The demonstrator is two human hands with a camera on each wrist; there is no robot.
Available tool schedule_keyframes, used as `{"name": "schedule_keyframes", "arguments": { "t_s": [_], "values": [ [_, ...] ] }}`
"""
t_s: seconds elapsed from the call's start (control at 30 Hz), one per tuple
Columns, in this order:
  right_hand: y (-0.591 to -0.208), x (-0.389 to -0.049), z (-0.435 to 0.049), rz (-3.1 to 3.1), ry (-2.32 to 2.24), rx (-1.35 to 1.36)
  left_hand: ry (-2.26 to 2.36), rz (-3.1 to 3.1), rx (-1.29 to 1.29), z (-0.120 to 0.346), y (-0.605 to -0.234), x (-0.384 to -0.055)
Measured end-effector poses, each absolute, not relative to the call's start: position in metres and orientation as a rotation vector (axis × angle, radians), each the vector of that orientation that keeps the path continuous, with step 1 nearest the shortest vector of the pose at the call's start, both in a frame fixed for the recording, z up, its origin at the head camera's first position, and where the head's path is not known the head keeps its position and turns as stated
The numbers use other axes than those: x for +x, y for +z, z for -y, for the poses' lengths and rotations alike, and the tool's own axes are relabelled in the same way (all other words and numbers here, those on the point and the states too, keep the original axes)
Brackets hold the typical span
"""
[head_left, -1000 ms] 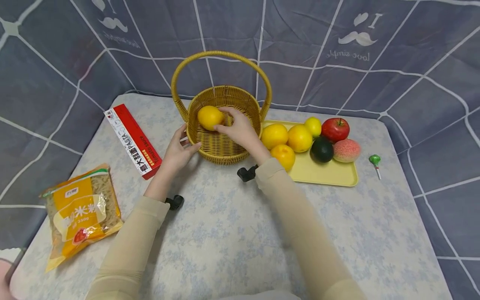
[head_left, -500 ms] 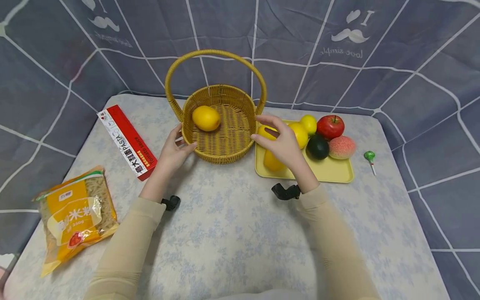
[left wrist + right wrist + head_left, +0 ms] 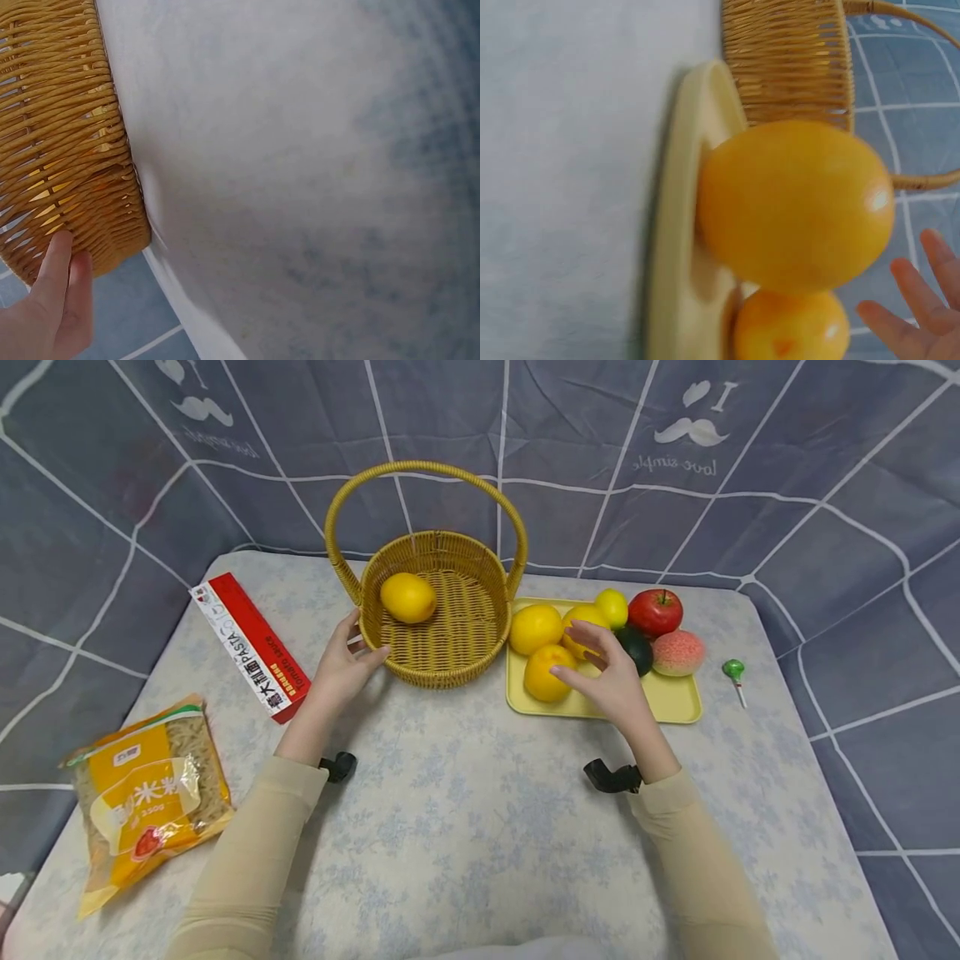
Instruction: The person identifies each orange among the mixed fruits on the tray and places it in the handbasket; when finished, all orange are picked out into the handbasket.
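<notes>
We saw a wicker basket standing upright on the patterned surface, its tall handle arching above it. Inside the basket, against its left part, we found one oval yellow fruit lying on the woven floor.

At the basket's left side was the person's left grip: its fingers, fairly straight, touched the outer wall of the basket, and the thumb lay apart at the near part of the rim.

The right grip was to the right of the basket, fingers spread, thumb well apart, with nothing held. Beneath it, just right of the basket, we noted a yellow tray. An orange fruit lay on it near the basket, by the right thumb; whether they touched, we could not tell.

Farther from the basket, that tray also bore a small lemon, a red apple, a dark green fruit and a pinkish peach.

Well right of the basket we saw a green lollipop; left of the basket, a red-and-white pasta box lay at a slant.
</notes>
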State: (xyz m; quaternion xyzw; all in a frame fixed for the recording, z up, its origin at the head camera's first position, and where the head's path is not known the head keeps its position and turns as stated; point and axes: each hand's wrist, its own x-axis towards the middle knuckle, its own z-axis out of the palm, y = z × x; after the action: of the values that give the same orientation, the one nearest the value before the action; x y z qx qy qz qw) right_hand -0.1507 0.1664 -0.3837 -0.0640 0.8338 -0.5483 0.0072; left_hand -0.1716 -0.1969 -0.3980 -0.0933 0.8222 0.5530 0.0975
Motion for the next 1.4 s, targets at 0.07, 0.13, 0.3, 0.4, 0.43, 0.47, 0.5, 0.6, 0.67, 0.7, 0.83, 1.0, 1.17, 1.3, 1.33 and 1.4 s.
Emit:
{"name": "schedule_keyframes", "arguments": {
  "t_s": [0.07, 0.13, 0.3, 0.4, 0.43, 0.47, 0.5, 0.6, 0.67, 0.7, 0.83, 1.0, 1.17, 1.3, 1.33, 1.4],
  "values": [
    [-0.389, -0.15, -0.169, -2.602, -1.697, -0.168, 1.636, -2.432, -0.285, 0.198, -0.398, -0.171],
    [-0.394, -0.149, -0.171, -2.594, -1.678, -0.143, 1.639, -2.428, -0.289, 0.198, -0.398, -0.17],
    [-0.406, -0.149, -0.172, -2.594, -1.619, -0.11, 1.648, -2.426, -0.282, 0.199, -0.398, -0.168],
    [-0.411, -0.149, -0.172, -2.581, -1.601, -0.082, 1.653, -2.427, -0.276, 0.199, -0.398, -0.168],
    [-0.413, -0.149, -0.172, -2.576, -1.596, -0.072, 1.651, -2.43, -0.275, 0.199, -0.398, -0.168],
    [-0.414, -0.149, -0.172, -2.57, -1.592, -0.061, 1.646, -2.435, -0.275, 0.199, -0.398, -0.169],
    [-0.415, -0.149, -0.172, -2.567, -1.586, -0.05, 1.643, -2.437, -0.275, 0.199, -0.398, -0.169],
    [-0.418, -0.148, -0.171, -2.566, -1.572, -0.03, 1.633, -2.446, -0.276, 0.198, -0.398, -0.169],
    [-0.42, -0.149, -0.169, -2.576, -1.561, -0.024, 1.633, -2.444, -0.279, 0.198, -0.398, -0.169],
    [-0.42, -0.149, -0.167, -2.584, -1.549, -0.021, 1.633, -2.443, -0.282, 0.198, -0.398, -0.169],
    [-0.424, -0.152, -0.161, -2.622, -1.502, -0.013, 1.631, -2.443, -0.299, 0.198, -0.397, -0.169],
    [-0.425, -0.154, -0.158, -2.653, -1.455, 0.017, 1.632, -2.443, -0.296, 0.197, -0.396, -0.169],
    [-0.426, -0.155, -0.158, -2.67, -1.441, 0.041, 1.642, -2.444, -0.273, 0.196, -0.396, -0.171],
    [-0.425, -0.156, -0.157, -2.68, -1.431, 0.044, 1.643, -2.451, -0.266, 0.196, -0.396, -0.172],
    [-0.424, -0.156, -0.158, -2.684, -1.421, 0.039, 1.641, -2.452, -0.267, 0.196, -0.396, -0.172],
    [-0.421, -0.156, -0.159, -2.688, -1.411, 0.028, 1.641, -2.451, -0.268, 0.195, -0.396, -0.172]
  ]
}}
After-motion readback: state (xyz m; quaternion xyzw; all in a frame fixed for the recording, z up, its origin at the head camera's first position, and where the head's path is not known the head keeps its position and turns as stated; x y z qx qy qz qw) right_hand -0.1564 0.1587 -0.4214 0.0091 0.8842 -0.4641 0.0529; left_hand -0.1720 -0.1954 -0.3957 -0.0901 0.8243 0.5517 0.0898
